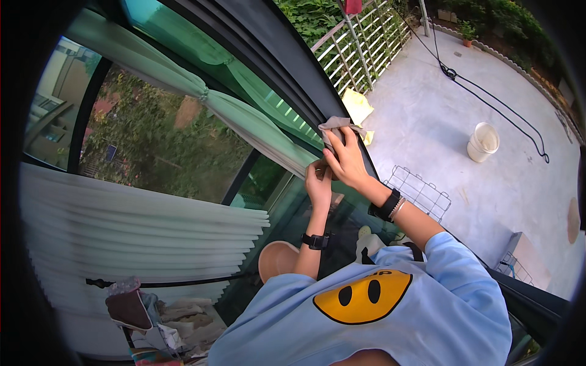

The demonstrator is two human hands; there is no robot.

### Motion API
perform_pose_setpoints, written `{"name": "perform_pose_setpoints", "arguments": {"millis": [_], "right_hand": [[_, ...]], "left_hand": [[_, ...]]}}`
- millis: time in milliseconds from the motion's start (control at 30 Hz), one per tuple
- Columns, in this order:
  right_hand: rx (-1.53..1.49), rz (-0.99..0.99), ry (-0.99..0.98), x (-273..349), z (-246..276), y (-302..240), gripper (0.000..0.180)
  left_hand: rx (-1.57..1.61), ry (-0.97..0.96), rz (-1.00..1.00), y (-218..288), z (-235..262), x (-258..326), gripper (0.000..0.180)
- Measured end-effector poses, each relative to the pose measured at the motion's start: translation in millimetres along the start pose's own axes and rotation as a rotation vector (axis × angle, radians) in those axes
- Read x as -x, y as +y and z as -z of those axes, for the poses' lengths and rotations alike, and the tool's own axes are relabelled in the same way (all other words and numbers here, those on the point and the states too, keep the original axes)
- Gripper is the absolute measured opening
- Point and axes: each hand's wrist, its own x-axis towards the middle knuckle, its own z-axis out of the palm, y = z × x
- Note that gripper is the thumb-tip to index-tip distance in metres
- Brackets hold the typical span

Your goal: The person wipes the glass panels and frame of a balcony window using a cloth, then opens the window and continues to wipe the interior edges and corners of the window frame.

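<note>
While the left hand [318, 185] curls (grip unclear), extended right fingers [350, 140] hold a gray cloth [334, 122].

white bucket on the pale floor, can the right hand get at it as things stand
Probably not: the right hand is on the gray cloth at the dark frame, and the white bucket stands well away on the pale floor, beyond the frame.

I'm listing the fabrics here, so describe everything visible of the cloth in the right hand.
The grey-brown cloth looks thin, soft and plain. It is crumpled, its folded edges sticking out past the fingers of the right hand, which hold it at the dark glazing frame. Part is hidden beneath them; whether the left hand touches it is unclear.
</note>
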Motion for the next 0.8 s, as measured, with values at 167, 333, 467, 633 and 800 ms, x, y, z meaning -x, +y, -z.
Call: {"name": "perform_pose_setpoints", "arguments": {"millis": [167,333,467,633,800], "right_hand": [[0.048,0.292,0.08,-61.3,12.0,-30.6,0.046],[-0.048,0.477,0.271,-145.3,29.1,-77.9,0.045],[-0.039,0.514,0.328,-148.2,23.5,-72.8,0.049],[-0.02,0.391,0.272,-101.6,0.7,-42.5,0.055],[0.072,0.319,0.267,-43.8,-23.1,10.1,0.056]], "left_hand": [[0.266,0.161,-0.223,34.9,18.3,-21.1,0.022],[0.391,0.056,-0.321,123.2,44.8,-29.9,0.027],[0.351,-0.023,-0.322,122.0,49.8,-33.7,0.03],[0.274,-0.187,-0.083,70.3,48.6,-30.0,0.047],[0.19,-0.314,0.093,29.4,48.4,-16.7,0.051]]}}
